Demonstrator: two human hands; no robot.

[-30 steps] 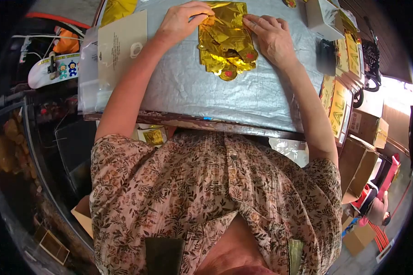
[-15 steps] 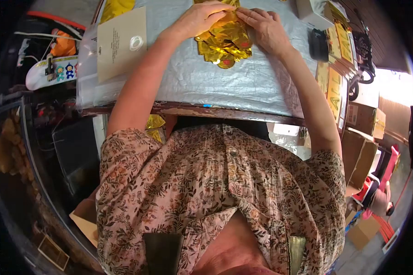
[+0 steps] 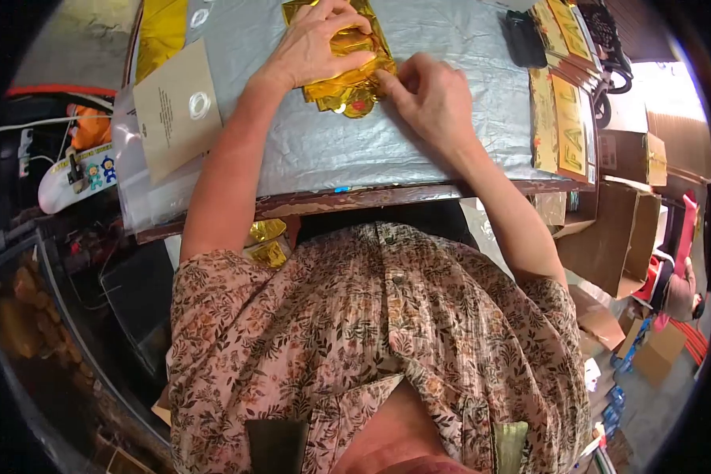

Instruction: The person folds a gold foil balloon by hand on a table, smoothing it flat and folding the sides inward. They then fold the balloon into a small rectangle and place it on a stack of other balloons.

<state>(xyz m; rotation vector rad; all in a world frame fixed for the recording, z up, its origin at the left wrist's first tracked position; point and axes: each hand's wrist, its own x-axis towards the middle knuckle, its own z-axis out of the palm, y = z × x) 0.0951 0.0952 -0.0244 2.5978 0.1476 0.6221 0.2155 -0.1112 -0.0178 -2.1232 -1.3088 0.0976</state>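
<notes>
A shiny gold foil decoration [image 3: 357,79], layered and crinkled with rounded lower ends, lies on the silvery sheet covering the table [image 3: 308,150]. My left hand [image 3: 317,46] is over its upper part, fingers curved and thumb across the foil, holding it against the table. At the foil's right edge is my right hand [image 3: 436,99], its thumb tip touching the foil and the other fingers curled in. Part of the foil is hidden beneath my left hand.
A printed beige card [image 3: 170,118] with a white coil [image 3: 200,105] lies left, near more gold foil [image 3: 163,35]. At right are a black container [image 3: 524,38] and stacked yellow "FALL" packages [image 3: 567,126]. Cardboard boxes [image 3: 608,237] and another person [image 3: 679,296] are beyond.
The view has shifted, and the foil appears further left. My left hand now lies lower over the foil; my right hand has moved down to its lower right edge with fingers curled.
</notes>
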